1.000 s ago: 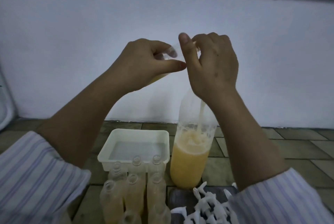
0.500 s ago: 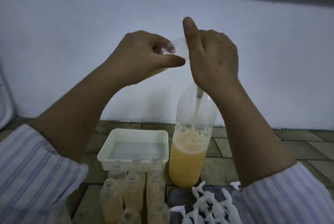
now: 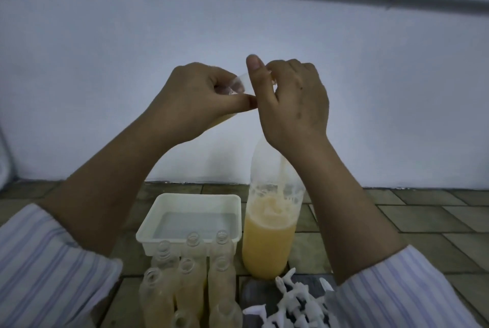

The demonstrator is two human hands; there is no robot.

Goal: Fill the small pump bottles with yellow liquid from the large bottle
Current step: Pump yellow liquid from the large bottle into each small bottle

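Note:
My left hand (image 3: pixel 190 100) grips a small clear bottle (image 3: pixel 242 81), tilted, with yellow liquid showing under the palm. Its mouth points at my right hand (image 3: pixel 293 105). That hand's fingers are curled over the pump top of the large bottle (image 3: pixel 270 243) and its thumb is raised. The top itself is hidden. The large bottle stands on the floor, roughly half full of foamy yellow liquid, with a tube running down inside it. Several small bottles (image 3: pixel 190 282) without caps stand in rows below, some holding yellow liquid.
A white plastic tub (image 3: pixel 194 202) with a little clear liquid sits behind the small bottles. A pile of white pump heads (image 3: pixel 296 304) lies on a dark tray at lower right. The tiled floor meets a white wall close behind.
My right thumb rose and then came back down beside the small bottle's mouth. Both hands stayed together above the large bottle.

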